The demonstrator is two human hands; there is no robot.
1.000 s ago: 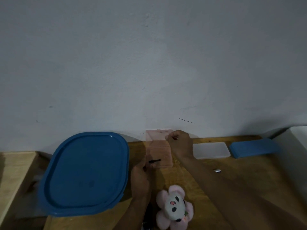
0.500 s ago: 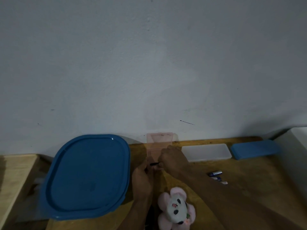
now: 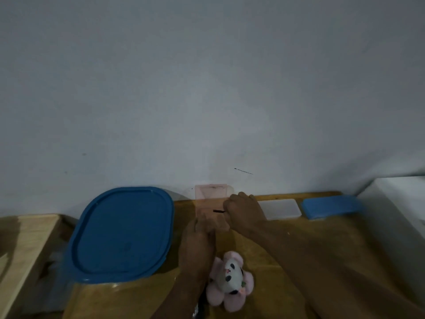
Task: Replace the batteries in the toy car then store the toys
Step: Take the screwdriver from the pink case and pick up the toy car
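A small see-through pink box (image 3: 211, 195) stands by the wall at the back of the wooden table (image 3: 322, 245). My left hand (image 3: 199, 236) holds the box's near end. Just right of the box, my right hand (image 3: 244, 210) pinches a thin black stick-like tool (image 3: 218, 211) that points left over it. A pink plush flower with a panda face (image 3: 230, 278) lies near the front, beside my left forearm. Neither the toy car nor any battery can be made out.
A big tub with a blue lid (image 3: 122, 233) fills the left side. A flat white lid (image 3: 281, 208) and a blue lid (image 3: 331, 207) lie at the back right. A white box (image 3: 400, 203) stands at the far right, and a pale wooden board (image 3: 27, 240) at the far left.
My right hand came down from the box's far top corner and took the black tool that my left hand held. The batteries seen beside my right arm are now hidden.
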